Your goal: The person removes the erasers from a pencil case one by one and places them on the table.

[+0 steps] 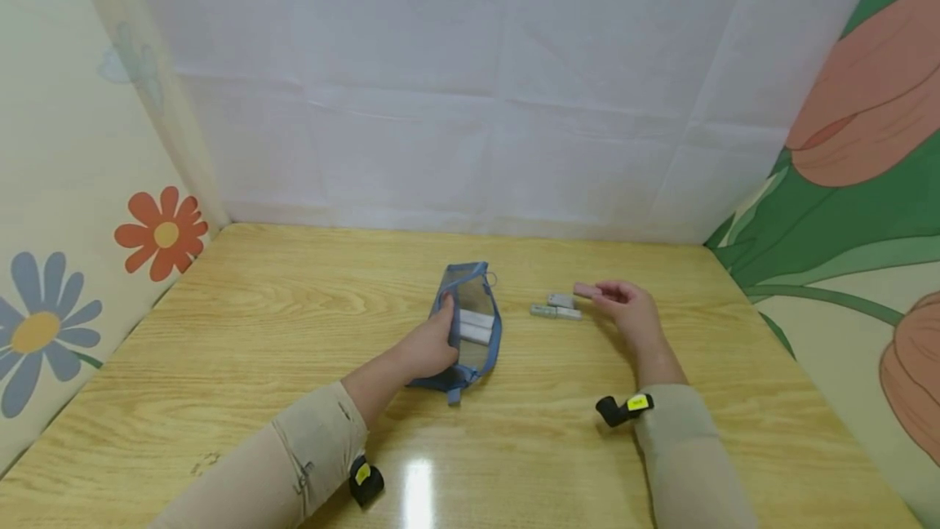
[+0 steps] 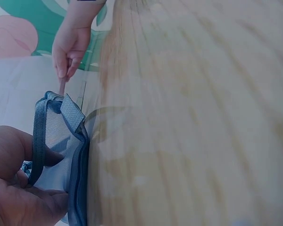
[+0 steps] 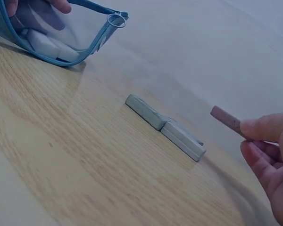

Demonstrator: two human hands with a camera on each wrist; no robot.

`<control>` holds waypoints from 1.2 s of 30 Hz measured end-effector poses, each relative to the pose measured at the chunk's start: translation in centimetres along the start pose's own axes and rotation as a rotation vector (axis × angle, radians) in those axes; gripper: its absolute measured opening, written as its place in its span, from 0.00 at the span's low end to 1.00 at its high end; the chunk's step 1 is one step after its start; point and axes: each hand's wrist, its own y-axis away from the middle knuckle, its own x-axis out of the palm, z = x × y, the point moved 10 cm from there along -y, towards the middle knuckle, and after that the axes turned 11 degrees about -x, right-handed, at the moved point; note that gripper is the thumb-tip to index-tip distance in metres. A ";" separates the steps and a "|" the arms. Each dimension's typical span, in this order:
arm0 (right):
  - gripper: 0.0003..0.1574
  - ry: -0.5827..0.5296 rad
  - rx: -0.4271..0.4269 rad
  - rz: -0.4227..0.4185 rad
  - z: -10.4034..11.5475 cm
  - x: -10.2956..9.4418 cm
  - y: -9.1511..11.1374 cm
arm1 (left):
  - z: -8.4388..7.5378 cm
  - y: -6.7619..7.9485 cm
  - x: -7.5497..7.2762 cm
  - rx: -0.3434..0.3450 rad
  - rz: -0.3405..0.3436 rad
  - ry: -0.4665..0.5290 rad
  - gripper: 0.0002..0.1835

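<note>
**Pink bar raised in the right hand, beside a blue mesh pouch**

The right fingers pinch the bar above the table, covering its near end; its long axis lies crosswise, free end pointing left toward the pouch. The left hand grips the pouch's side, its fingertips partly veiled by mesh. White pieces inside are partly obscured. A green bar and a pale bar meet end to end; a grey bar behind them is mostly hidden from the right wrist. White sheeting and flower-painted walls surround the wood-grained tabletop.
</note>
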 end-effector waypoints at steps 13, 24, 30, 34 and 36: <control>0.23 0.075 0.065 -0.004 -1.3 -0.4 0.2 | -0.1 0.0 0.0 0.003 -0.003 -0.010 0.48; 0.23 0.280 0.036 0.068 -1.6 -0.1 0.2 | 0.0 0.0 0.0 -0.009 0.007 -0.016 0.48; 0.22 0.289 0.041 0.080 -1.7 0.0 0.1 | 0.0 0.0 0.0 -0.002 0.004 -0.014 0.48; 0.23 0.281 0.036 0.094 -1.6 0.1 0.0 | 0.1 -0.1 0.0 0.000 0.005 -0.017 0.48; 0.23 0.273 0.035 0.098 -1.5 0.1 0.1 | 0.2 -0.2 0.0 -0.002 0.005 -0.019 0.48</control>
